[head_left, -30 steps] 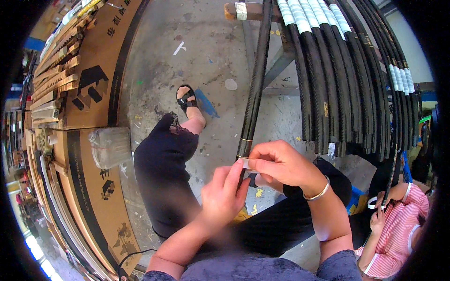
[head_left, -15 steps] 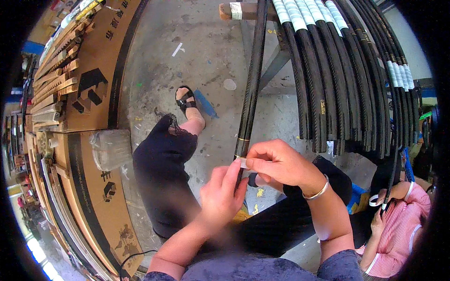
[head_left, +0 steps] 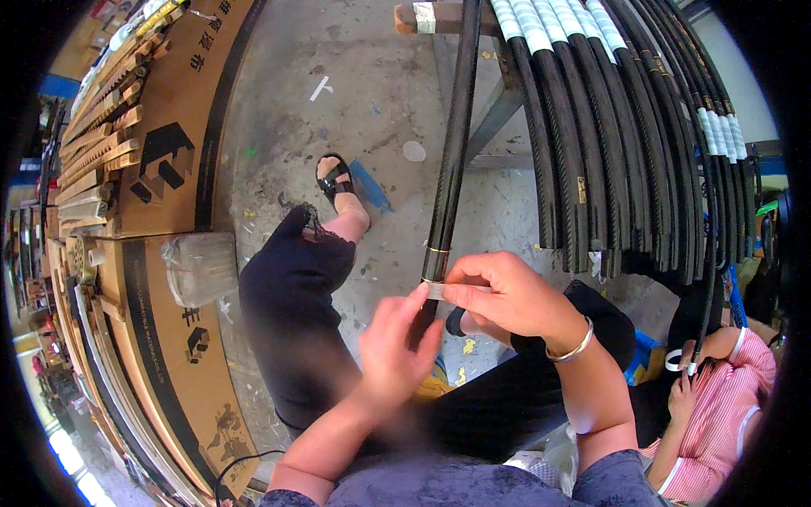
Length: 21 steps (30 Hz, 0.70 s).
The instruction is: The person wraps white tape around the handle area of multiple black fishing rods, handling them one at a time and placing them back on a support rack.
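A long black pole (head_left: 454, 135) with a woven sheen and thin gold rings runs down from the upper middle toward me. Around its lower part sits a short strip of pale tape (head_left: 435, 291). My left hand (head_left: 393, 338) is closed round the pole's lower end, one fingertip pressing at the tape's left side. With thumb and finger, my right hand (head_left: 503, 291) pinches the tape on the right side of the pole. A metal bangle (head_left: 574, 340) circles my right wrist. The pole's lowest end is partly hidden by my fingers.
Several black poles with pale wrapped bands (head_left: 583, 152) lie on a stand at the right. Cardboard boxes (head_left: 182, 338) with wooden strips line the left. A co-worker in a striped pink top (head_left: 718, 422) holds a thin pole and a white roll at lower right.
The tape strip now lies flatter across the pole. My left fingers have loosened slightly and shifted a little; my right hand stays nearly still.
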{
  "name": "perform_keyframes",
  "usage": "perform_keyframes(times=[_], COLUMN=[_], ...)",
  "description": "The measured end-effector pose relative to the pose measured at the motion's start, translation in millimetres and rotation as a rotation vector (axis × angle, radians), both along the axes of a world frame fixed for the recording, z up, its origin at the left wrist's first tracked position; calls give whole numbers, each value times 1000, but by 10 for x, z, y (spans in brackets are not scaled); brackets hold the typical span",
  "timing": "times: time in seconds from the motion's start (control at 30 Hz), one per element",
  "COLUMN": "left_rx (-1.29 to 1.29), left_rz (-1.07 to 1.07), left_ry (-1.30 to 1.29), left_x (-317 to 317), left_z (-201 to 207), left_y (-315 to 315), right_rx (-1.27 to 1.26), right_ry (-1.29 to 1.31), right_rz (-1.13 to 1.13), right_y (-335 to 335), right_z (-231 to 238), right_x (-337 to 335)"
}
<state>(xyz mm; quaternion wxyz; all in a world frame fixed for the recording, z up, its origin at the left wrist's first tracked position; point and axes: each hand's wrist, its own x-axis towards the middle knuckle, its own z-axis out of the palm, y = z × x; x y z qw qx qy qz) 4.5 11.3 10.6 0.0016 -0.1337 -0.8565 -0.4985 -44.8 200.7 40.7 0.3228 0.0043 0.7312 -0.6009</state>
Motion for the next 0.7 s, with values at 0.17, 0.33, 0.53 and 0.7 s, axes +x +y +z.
perform_keyframes(times=[0.17, 0.33, 0.53, 0.7], left_rx=[70, 77, 46, -42], left_rz=[22, 25, 34, 47], left_ry=[-70, -78, -2, -9], left_x=[8, 18, 0, 9], left_z=[8, 12, 19, 70], left_y=[-8, -15, -27, -10], right_rx=[33, 68, -37, -34], right_ry=[0, 74, -16, -26], right_rz=[7, 28, -13, -6], right_y=[-4, -16, -50, -37], right_z=[-18, -81, -148, -198], right_x=[6, -2, 12, 27])
